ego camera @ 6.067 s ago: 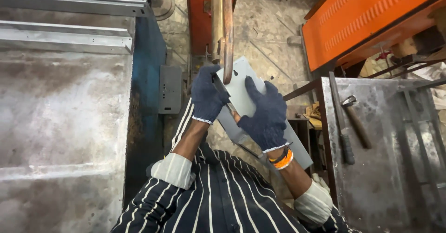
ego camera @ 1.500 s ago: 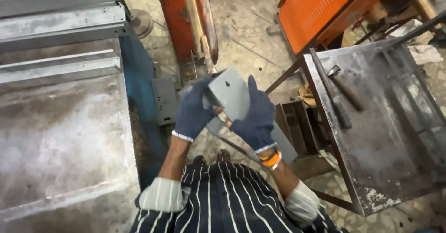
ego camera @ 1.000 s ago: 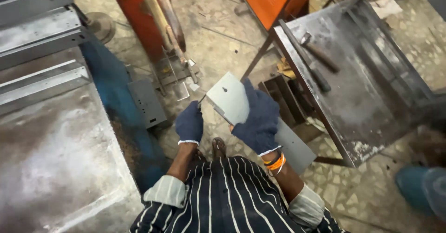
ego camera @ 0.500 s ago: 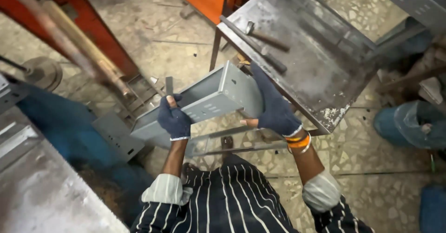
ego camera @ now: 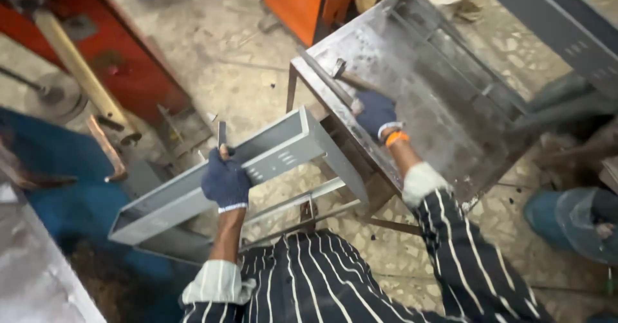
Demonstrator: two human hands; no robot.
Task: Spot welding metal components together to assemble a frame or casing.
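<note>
Grey metal channel (ego camera: pixel 219 178) in left hand's (ego camera: pixel 225 183) clamped fingers; right hand (ego camera: pixel 374 112) curled round hammer handle (ego camera: pixel 353 91) (on steel table (ego camera: pixel 444 130))

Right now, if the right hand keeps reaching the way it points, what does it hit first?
Most likely the hammer lying on the metal table; the right hand is already at its handle, though depth is unclear.

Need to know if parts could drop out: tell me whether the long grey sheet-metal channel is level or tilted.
Tilted. The long grey sheet-metal channel slopes down to the left, gripped at its rim by the gloved left hand alone.
</note>
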